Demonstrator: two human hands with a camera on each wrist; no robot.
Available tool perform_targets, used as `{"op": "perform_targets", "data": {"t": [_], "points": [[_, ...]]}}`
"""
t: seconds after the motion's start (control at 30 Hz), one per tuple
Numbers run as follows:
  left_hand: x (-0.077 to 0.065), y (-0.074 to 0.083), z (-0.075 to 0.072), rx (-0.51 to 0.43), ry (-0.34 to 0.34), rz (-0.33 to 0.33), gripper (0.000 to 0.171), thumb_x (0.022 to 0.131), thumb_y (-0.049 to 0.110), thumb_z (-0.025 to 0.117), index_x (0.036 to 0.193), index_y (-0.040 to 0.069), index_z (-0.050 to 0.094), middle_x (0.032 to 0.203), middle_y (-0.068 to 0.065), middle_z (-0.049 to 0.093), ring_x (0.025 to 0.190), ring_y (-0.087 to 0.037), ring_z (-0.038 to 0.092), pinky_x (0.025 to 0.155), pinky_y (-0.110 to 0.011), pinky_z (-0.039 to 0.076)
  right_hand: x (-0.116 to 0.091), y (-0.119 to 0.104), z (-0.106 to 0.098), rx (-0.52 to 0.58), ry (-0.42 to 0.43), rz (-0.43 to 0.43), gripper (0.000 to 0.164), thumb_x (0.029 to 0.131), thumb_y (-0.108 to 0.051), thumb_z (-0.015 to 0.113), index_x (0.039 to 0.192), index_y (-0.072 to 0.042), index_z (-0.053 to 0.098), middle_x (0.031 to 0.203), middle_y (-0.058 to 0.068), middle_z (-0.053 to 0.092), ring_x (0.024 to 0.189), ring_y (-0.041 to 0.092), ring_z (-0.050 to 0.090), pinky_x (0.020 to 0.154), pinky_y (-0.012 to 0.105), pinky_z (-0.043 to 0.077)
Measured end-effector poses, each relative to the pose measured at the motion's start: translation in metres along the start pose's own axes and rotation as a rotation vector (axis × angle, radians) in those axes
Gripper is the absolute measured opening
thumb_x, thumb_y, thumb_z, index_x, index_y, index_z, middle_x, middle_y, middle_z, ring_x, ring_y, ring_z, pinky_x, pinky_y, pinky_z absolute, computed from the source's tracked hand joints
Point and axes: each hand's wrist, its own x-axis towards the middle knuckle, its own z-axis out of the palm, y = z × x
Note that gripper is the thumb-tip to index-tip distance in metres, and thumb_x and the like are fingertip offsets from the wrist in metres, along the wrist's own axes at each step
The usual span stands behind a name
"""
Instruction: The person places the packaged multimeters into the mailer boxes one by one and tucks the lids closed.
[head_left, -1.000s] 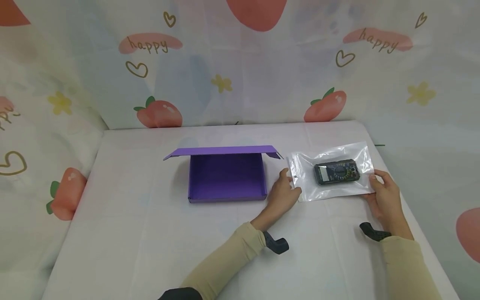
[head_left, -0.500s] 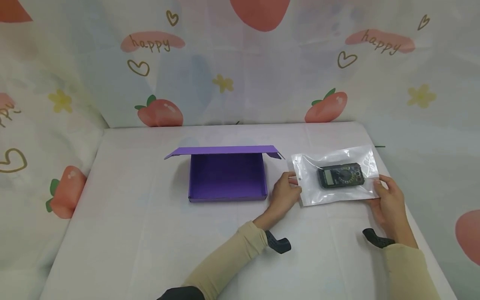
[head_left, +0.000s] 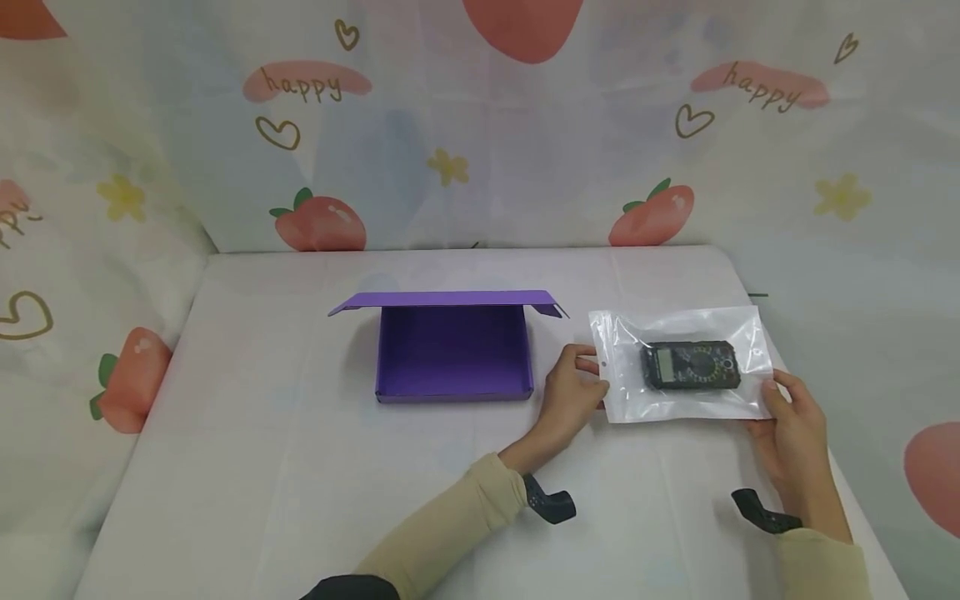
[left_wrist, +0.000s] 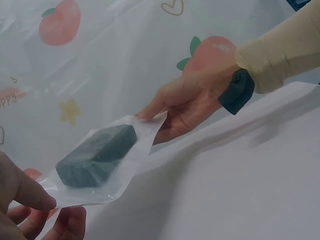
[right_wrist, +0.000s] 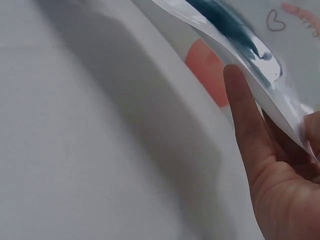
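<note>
The left hand [head_left: 567, 398] and right hand [head_left: 795, 433] pinch opposite ends of the bag [head_left: 675, 406], thumbs on top, above the table [head_left: 300, 492]. The meter [head_left: 693, 365] lies inside, between both grips (display toward the left hand).

"happy" is written in lower-case script on the back cloth [head_left: 525, 200] twice, on a left pink patch [head_left: 307, 82] and a right pink patch [head_left: 761, 86]. On the side cloth [head_left: 75, 275], similar lettering is cut off by the frame. The left wrist view catches "ppy"; the right wrist view shows "happy" at its edge. Markings on the black meter [head_left: 693, 365] inside the clear bag [head_left: 625, 358] are too small to read
</note>
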Motion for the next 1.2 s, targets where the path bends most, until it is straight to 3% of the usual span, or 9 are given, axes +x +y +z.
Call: {"op": "perform_targets", "data": {"t": [0.4, 0.63, 0.83, 1.0, 1.2], "points": [[-0.027, 0.011, -0.043, -0.033, -0.125, 0.032, 0.051, 0.090, -0.009, 0.067, 0.137, 0.006, 0.056, 0.112, -0.011, 0.062, 0.080, -0.009, 0.070, 0.066, -0.031, 0.064, -0.037, 0.002, 0.032, -0.081, 0.045, 0.007, 0.043, 0.108, -0.024, 0.057, 0.149, -0.015, 0.046, 0.144, -0.007, 0.047, 0.110, 0.002, 0.071, 0.082, 0.022, 0.062], [-0.044, 0.013, -0.071, -0.011, -0.102, 0.015, 0.051, 0.089, -0.009, 0.066, 0.137, 0.006, 0.057, 0.114, -0.013, 0.063, 0.084, -0.012, 0.072, 0.065, -0.030, 0.063, -0.057, 0.012, 0.057, -0.125, 0.019, -0.025, 0.040, 0.109, -0.020, 0.055, 0.147, -0.012, 0.048, 0.141, -0.005, 0.052, 0.111, 0.002, 0.072, 0.084, 0.021, 0.061], [-0.056, 0.011, -0.101, 0.041, -0.067, 0.020, 0.050, 0.090, -0.006, 0.068, 0.138, 0.004, 0.058, 0.118, -0.016, 0.063, 0.091, -0.019, 0.073, 0.070, -0.036, 0.064, -0.073, 0.029, 0.079, -0.159, -0.006, -0.034, 0.034, 0.109, -0.015, 0.053, 0.143, -0.011, 0.048, 0.136, -0.007, 0.059, 0.111, 0.003, 0.073, 0.085, 0.022, 0.061], [-0.064, 0.011, -0.126, 0.074, -0.023, 0.020, 0.049, 0.090, -0.005, 0.068, 0.138, 0.002, 0.060, 0.121, -0.019, 0.064, 0.091, -0.020, 0.073, 0.071, -0.036, 0.063, -0.082, 0.039, 0.098, -0.212, -0.022, -0.005, 0.033, 0.110, -0.015, 0.053, 0.141, -0.011, 0.048, 0.130, -0.008, 0.064, 0.110, 0.003, 0.072, 0.086, 0.020, 0.061], [-0.069, 0.010, -0.146, 0.108, 0.045, 0.031, 0.046, 0.090, -0.005, 0.067, 0.135, 0.001, 0.062, 0.118, -0.019, 0.065, 0.086, -0.016, 0.071, 0.067, -0.029, 0.059, -0.087, 0.047, 0.117, -0.294, -0.027, 0.042, 0.034, 0.109, -0.018, 0.054, 0.142, -0.010, 0.047, 0.133, -0.008, 0.060, 0.113, 0.001, 0.070, 0.091, 0.019, 0.059]]}}
